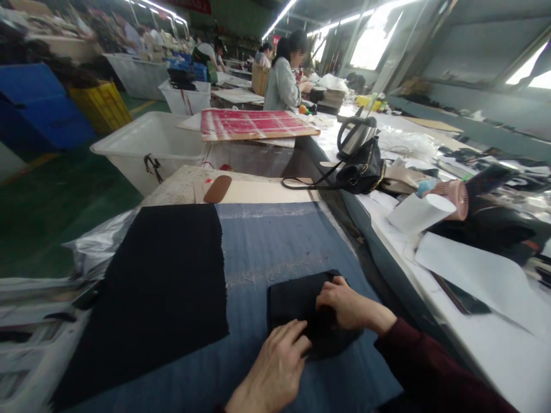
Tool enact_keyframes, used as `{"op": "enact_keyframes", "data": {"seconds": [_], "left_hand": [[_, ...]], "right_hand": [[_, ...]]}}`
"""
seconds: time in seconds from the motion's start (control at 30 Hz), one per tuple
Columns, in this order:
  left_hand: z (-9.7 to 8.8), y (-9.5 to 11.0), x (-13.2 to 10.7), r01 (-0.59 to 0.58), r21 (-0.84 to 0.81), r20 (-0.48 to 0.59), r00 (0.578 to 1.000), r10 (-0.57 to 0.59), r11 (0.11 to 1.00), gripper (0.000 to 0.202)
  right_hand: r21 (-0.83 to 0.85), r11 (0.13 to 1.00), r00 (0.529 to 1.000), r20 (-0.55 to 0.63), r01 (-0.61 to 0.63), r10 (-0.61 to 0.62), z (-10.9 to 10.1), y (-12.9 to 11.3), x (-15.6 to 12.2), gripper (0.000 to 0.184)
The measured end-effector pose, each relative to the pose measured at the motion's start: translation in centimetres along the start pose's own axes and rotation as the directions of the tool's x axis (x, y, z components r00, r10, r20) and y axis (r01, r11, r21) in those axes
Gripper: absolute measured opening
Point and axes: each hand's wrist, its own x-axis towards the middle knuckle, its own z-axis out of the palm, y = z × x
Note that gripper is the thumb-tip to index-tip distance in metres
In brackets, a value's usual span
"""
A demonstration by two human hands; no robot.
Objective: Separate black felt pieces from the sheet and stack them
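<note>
A small dark piece of black material (293, 295), perhaps several layers, lies on the blue-grey work surface (267, 235) in front of me. The fingers of my right hand (344, 302) are curled over its far right part, closed on the material. At its near left edge, my left hand (278, 361) is closed too, with bent fingers holding that edge; the fingertips are partly hidden. To the left of both hands, a large black fabric sheet (167, 281) with a frayed right edge is spread flat.
Beyond the surface lie a brown oval piece (218, 189) and a white bin (150, 143). A red-and-white board (258, 123) rests farther back. On the right-hand table stand a black bag (364, 169), a kettle (359, 135) and a paper roll (424, 212). A person (282, 80) works behind.
</note>
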Motion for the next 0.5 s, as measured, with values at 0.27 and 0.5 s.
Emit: {"op": "enact_keyframes", "data": {"seconds": [0.27, 0.5], "left_hand": [[-1.0, -1.9, 1.5, 0.344, -0.415, -0.079, 0.908, -0.41, 0.842, 0.034], [-1.5, -2.8, 1.4, 0.264, -0.807, -0.077, 0.84, -0.537, 0.529, 0.03]], "right_hand": [[0.254, 0.941, 0.975, 0.056, -0.222, 0.215, -2.8, 6.6, -3.0, 0.016], [0.84, 0.441, 0.839, 0.03, -0.316, 0.543, 1.8, 5.5, -5.7, 0.033]]}}
